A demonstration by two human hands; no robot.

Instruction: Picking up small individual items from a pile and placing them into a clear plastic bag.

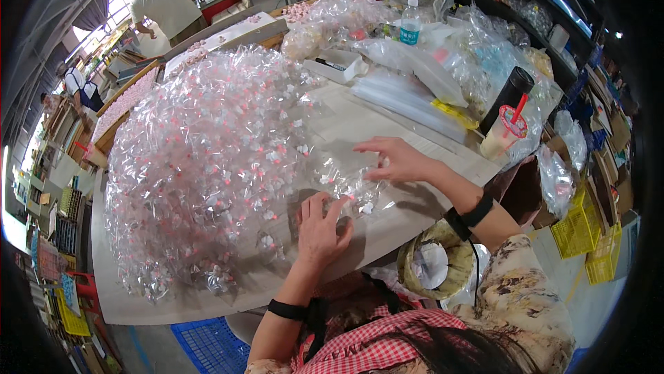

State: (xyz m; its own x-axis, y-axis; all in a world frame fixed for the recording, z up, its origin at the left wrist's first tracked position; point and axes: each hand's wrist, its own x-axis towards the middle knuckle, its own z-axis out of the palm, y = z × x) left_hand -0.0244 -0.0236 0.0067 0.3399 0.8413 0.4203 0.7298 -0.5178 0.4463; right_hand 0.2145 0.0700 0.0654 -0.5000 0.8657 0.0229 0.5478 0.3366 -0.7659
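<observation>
A big heap of small clear-wrapped pieces, white and pink inside, covers the left half of the table. In front of me lies a little cluster of the same wrapped pieces, between my hands. My left hand rests low over the table at the cluster's near left side, fingers bent and apart, with nothing visible in it. On the far right side of the cluster is my right hand, its forefinger stretched out and its thumb apart from it. Whether its lower fingertips touch a wrapped piece, I cannot tell.
Clear plastic sleeves, a white tray with a marker and a water bottle stand toward the back. At right are a black flask and a drink cup. A lined bin sits below the edge. Another person bends far left.
</observation>
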